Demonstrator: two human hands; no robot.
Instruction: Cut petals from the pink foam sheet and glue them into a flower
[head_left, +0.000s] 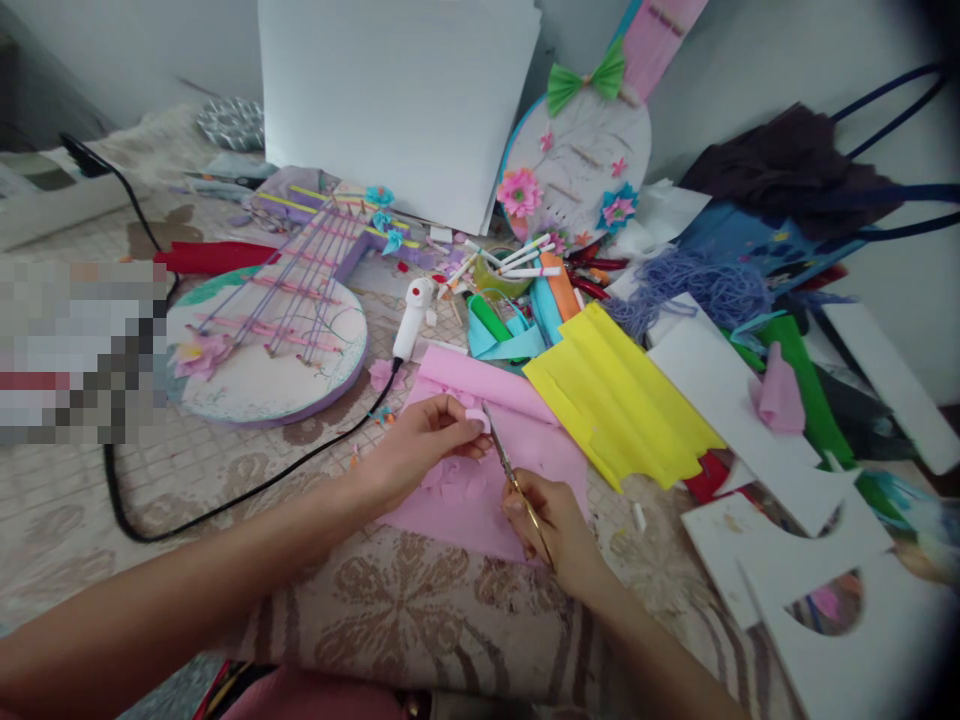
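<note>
My left hand [426, 440] pinches a small pink foam piece [475, 414] between thumb and fingers, just above a pink foam sheet [480, 490] lying on the patterned cloth. My right hand [553, 528] is closed on a pair of gold-handled scissors [504, 462]. The blades point up and left, with their tip touching the small pink piece. Small pink cut-offs lie on the sheet under my left hand.
A white glue gun [411, 318] with a black cord [225, 505] lies behind the sheet. Yellow foam [622, 400] sits to the right, white cut foam boards [787, 520] further right. A decorated guitar-shaped craft [270, 330] lies at left, another craft [577, 160] leans on the wall.
</note>
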